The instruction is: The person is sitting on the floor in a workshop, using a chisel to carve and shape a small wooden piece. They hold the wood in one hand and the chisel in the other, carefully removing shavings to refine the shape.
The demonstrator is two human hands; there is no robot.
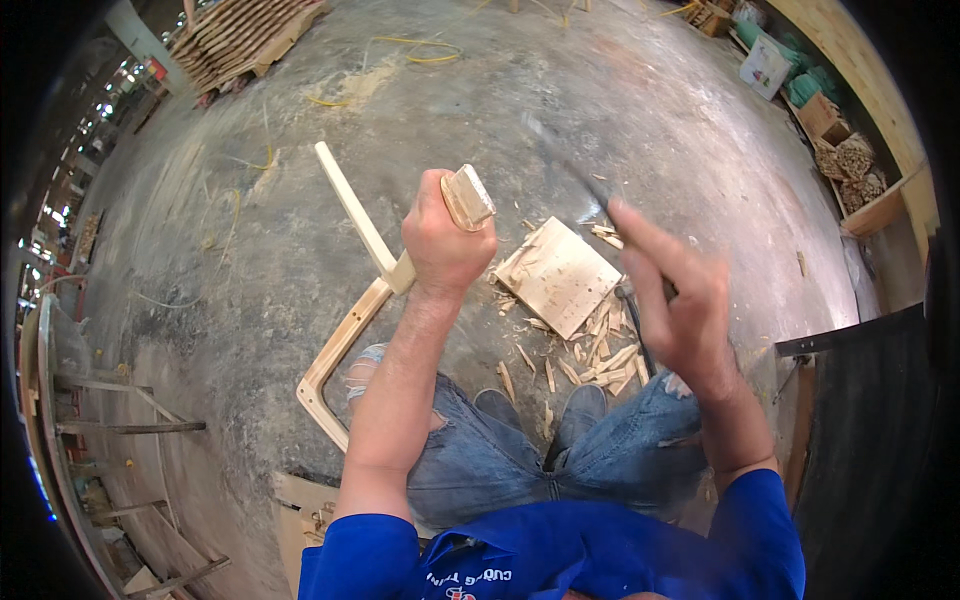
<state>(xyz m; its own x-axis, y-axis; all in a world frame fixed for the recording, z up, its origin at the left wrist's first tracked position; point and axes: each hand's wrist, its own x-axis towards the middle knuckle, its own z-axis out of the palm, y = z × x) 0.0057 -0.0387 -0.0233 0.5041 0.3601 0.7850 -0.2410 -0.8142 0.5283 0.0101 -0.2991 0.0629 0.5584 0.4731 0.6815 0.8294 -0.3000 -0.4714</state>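
Note:
My left hand (445, 245) is closed around one piece of a pale wooden frame (345, 338), and a squared end sticks up past the thumb side. The frame's other bars run left of my forearm, bent at corners, with dark holes along one bar. To the right, my right hand (690, 300) is closed on a long, thin tool (578, 172), dark near the fingers and smeared by motion; its kind is unclear. Between the hands, on the floor, lies a square wooden board (560, 275) with chips on it.
Split wood pieces (610, 360) litter the floor by my shoes. A dark rod-like tool (636, 325) lies beside the board. A black panel (860, 440) stands close at right, a rack (130, 428) at left. Stacked wood (240, 40) and a yellow hose (430, 57) are farther off.

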